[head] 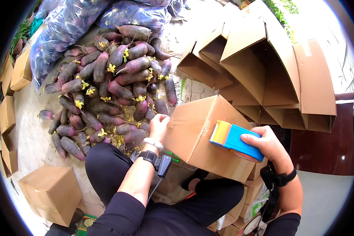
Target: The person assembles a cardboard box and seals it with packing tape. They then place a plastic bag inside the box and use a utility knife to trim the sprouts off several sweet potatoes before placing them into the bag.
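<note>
A closed cardboard box (188, 126) stands tilted in view between my knees, with clear tape along its surface. My right hand (262, 141) grips a blue and yellow tape dispenser (239, 140), whose toothed edge lies over the box's right part. At the box's left side is my left hand (160, 125), thumb and forefinger close together; whether they pinch a bit of tape cannot be made out. A green-lit device (177, 159) shows partly beneath the box.
Dark purple radishes (118, 79) with yellow sprouts lie heaped ahead to the left. Behind them are blue plastic bags (67, 32) of radishes. Open cardboard boxes (271, 65) are stacked at the upper right. A closed carton (50, 191) sits at the lower left, with several more along the left edge.
</note>
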Available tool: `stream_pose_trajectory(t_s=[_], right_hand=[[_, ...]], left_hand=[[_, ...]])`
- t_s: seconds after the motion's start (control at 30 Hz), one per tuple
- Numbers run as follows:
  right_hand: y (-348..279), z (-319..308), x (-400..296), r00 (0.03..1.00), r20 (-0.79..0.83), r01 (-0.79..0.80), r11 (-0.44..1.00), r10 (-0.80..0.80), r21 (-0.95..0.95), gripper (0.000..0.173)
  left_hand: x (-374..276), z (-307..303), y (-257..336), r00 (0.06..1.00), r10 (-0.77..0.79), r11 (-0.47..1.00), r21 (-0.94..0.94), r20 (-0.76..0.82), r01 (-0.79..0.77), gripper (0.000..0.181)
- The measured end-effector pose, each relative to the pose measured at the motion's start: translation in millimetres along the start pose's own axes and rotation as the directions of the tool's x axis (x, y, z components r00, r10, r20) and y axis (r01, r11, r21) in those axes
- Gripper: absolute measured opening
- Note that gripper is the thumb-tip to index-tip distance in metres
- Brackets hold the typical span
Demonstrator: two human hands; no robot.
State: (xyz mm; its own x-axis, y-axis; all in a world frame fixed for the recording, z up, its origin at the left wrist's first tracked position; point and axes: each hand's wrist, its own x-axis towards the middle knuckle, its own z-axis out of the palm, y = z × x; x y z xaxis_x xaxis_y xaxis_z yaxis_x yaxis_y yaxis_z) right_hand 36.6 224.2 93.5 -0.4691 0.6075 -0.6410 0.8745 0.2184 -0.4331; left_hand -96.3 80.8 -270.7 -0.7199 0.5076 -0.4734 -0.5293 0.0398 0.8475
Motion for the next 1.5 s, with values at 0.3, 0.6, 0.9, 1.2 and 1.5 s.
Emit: stream_pose_trajectory(t_s=[0.3, 0.6, 0.9, 1.2, 1.5], right_hand=[[8.6, 1.9, 1.8, 1.0, -0.004, 0.001, 0.999, -0.001, 0.041, 0.047], [10.8, 2.9, 0.9, 1.0, -0.007, 0.015, 0.997, -0.014, 0.07, 0.045], [15.7, 1.9, 2.8, 0.998, -0.021, 0.058, 0.993, -0.056, 0.1, 0.041], [17.4, 3.0, 0.0, 0.998, -0.016, 0.065, 0.991, -0.064, 0.121, 0.043], [21.7, 2.5, 6.8, 0.994, -0.018, 0.107, 0.99, -0.105, 0.088, 0.045]], left_hand=[[-18.0, 24.9, 0.7, 0.999, 0.048, 0.992, 0.115, -0.011, -0.046, 0.008], [-13.6, 23.8, -4.9, 0.995, 0.101, 0.948, 0.304, -0.007, -0.094, 0.019], [-18.1, 8.0, -11.3, 0.966, -0.011, 0.881, 0.454, -0.26, 0.132, 0.046], [-80.2, 12.6, 72.8, 0.71, 0.361, 0.861, 0.076, 0.604, -0.503, 0.058], [-24.4, 6.4, -5.0, 0.872, -0.035, 0.937, 0.319, 0.489, -0.141, 0.064]])
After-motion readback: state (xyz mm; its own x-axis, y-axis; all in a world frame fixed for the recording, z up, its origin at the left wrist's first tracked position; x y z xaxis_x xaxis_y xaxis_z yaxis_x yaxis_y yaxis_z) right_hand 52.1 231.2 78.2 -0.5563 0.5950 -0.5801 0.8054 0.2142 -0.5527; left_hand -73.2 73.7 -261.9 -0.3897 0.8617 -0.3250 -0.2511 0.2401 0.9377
